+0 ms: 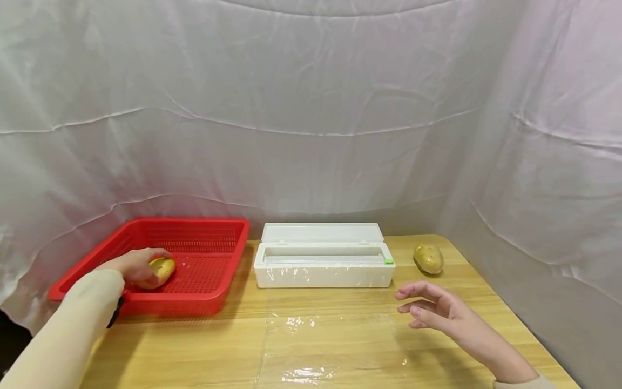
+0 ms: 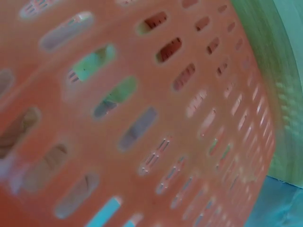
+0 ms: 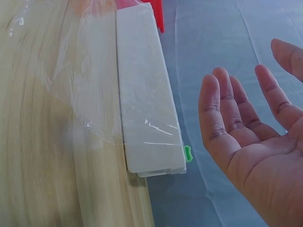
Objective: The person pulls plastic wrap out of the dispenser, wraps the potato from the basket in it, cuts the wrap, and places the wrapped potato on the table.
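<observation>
In the head view, my left hand (image 1: 137, 266) reaches into the red plastic basket (image 1: 214, 297) and grips a yellow potato (image 1: 163, 270), fingers over its top and side. The slotted basket wall (image 2: 156, 127) fills the left wrist view and mostly hides that hand. My right hand (image 1: 444, 316) hovers over the right part of the table, fingers loosely bent and apart, holding nothing. A sheet of clear plastic wrap (image 1: 330, 346) lies on the table, left of the right hand. It runs to the front of a white wrap dispenser box (image 1: 323, 275), whose lid (image 1: 322, 232) stands raised.
A second potato (image 1: 428, 259), shiny as if wrapped in film, sits at the table's back right, beside the dispenser. A green slider (image 1: 389, 261) is at the box's right end. Grey cloth (image 1: 316, 108) hangs behind and along the right of the wooden table (image 1: 194, 356).
</observation>
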The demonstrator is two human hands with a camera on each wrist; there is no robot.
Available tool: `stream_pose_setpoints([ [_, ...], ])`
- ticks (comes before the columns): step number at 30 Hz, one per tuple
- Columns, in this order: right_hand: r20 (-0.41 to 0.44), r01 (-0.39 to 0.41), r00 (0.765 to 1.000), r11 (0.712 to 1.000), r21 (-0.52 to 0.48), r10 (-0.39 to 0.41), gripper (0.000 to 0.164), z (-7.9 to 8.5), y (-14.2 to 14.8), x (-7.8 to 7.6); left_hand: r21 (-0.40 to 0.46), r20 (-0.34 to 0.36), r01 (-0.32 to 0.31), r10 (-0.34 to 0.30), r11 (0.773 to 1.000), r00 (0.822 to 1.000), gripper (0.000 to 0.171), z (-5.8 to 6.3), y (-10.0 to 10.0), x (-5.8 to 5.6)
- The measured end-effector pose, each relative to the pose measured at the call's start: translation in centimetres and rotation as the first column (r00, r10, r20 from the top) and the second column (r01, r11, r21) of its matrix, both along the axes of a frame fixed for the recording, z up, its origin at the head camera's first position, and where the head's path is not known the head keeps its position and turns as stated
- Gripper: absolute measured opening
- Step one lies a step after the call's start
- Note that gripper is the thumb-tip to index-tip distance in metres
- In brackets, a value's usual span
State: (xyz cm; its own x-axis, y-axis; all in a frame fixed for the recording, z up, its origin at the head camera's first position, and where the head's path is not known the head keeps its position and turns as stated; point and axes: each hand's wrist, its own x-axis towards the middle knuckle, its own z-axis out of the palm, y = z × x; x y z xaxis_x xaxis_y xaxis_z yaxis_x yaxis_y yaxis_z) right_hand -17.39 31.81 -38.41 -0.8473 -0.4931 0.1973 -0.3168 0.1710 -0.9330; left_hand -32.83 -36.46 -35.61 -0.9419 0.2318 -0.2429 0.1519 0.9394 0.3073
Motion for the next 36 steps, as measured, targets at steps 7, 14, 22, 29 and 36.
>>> stream_pose_setpoints([
  [7,0.001,0.011,1.0,1.0,0.009,-0.011,0.035,0.1,-0.2,0.0,-0.002,-0.026,0.032,-0.032,0.999,0.999,0.067,-0.3,-0.2,0.4],
  [14,0.001,0.014,1.0,1.0,0.019,-0.014,0.036,-0.2,-0.1,-0.3,0.013,-0.06,0.047,-0.046,0.999,0.997,0.065,-0.6,-0.5,0.9],
  [22,-0.024,0.021,1.0,1.0,0.017,-0.02,0.034,-0.1,0.0,-0.4,0.073,-0.166,0.071,-0.058,0.995,0.984,0.066,-0.3,0.1,1.1],
  [29,-0.034,0.01,0.999,1.0,0.007,-0.009,0.034,-0.2,0.1,-0.4,0.141,-0.269,0.089,-0.048,0.986,0.962,0.072,1.1,2.1,1.5],
  [36,-0.021,0.023,1.0,1.0,0.02,-0.022,0.034,-0.1,0.1,-0.5,0.16,-0.366,0.145,-0.078,0.976,0.927,0.071,2.3,3.9,2.3],
])
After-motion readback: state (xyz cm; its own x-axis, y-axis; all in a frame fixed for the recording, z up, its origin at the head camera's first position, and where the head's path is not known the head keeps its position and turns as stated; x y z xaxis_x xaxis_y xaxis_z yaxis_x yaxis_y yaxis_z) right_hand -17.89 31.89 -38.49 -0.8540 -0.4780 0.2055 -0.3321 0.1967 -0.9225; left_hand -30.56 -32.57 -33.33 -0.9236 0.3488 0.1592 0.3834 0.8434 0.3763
